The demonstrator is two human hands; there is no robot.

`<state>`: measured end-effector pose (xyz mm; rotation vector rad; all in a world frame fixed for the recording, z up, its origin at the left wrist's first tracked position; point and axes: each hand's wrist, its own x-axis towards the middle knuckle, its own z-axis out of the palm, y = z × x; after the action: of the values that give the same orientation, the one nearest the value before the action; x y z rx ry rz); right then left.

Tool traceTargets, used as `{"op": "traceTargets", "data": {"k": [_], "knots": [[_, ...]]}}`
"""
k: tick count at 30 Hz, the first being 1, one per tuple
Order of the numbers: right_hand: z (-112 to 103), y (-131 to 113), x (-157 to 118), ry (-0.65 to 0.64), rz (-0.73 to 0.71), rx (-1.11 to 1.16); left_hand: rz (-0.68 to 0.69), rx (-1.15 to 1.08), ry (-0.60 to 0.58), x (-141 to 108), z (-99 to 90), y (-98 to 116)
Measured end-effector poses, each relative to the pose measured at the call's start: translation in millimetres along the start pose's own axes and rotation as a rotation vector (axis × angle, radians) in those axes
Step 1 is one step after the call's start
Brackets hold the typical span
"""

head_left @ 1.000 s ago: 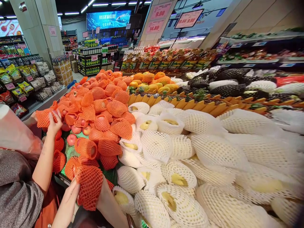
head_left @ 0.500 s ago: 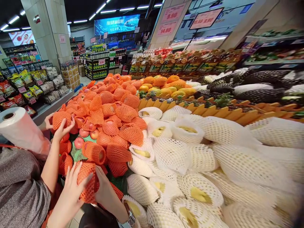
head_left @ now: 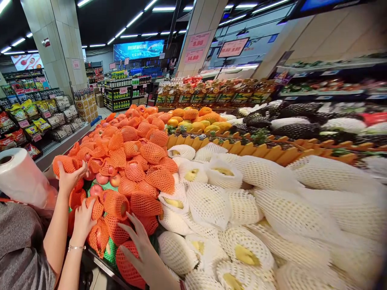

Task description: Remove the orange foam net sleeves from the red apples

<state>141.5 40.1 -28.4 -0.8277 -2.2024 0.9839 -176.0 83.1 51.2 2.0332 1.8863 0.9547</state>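
Note:
My left hand (head_left: pixel 83 220), with a thin bracelet at the wrist, has its fingers and thumb around the left side of an apple in orange foam net (head_left: pixel 96 209). My right hand (head_left: pixel 139 247) is spread open over the front of the pile, close above another orange-netted fruit (head_left: pixel 128 262), and holds nothing. Between the hands are more netted apples (head_left: pixel 115 227) and a patch of green liner (head_left: pixel 110 251). A few bare red apples (head_left: pixel 96 190) show just behind my left hand.
Another person's hand (head_left: pixel 68 177) touches a netted apple at the left of the heap. A plastic bag roll (head_left: pixel 27 177) stands at the left edge. White-netted fruit (head_left: pixel 208 203) fills the right, behind it a low wooden fence (head_left: pixel 260 151) and oil bottles (head_left: pixel 208 94).
My hands have moved apart; earlier both were around one netted apple. The left is now on the pile, the right has opened. The other person's hand and netted apple shifted left. The view has turned right.

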Motion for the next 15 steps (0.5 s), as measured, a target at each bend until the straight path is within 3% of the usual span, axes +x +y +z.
{"op": "traceTargets", "data": {"k": [1,2,5,7,10,13,15], "knots": [[-8.9,1.8,-4.5,0.038,-0.022,-0.085,0.064,0.041,-0.041,16.4,-13.2,-7.6],[-18.7,3.3,-8.7,0.097,-0.051,-0.181,0.157,0.357,0.002,28.6,-22.5,-15.9],[-50.8,3.0,-16.1,0.252,-0.161,-0.443,0.491,1.627,0.048,40.4,-28.1,-35.9],[-71.5,-2.9,-10.9,0.266,-0.213,-0.533,0.743,2.260,0.156,35.0,-20.6,-34.1],[-94.5,-15.9,24.4,0.255,-0.257,-0.601,1.026,2.799,0.279,22.5,-7.3,-2.0],[-99.8,-22.6,91.4,0.247,-0.169,-0.659,1.191,3.304,0.164,12.9,3.4,42.3],[-93.7,-20.6,139.7,0.133,-0.030,-0.745,1.275,3.475,0.106,8.4,9.6,61.3]]}}
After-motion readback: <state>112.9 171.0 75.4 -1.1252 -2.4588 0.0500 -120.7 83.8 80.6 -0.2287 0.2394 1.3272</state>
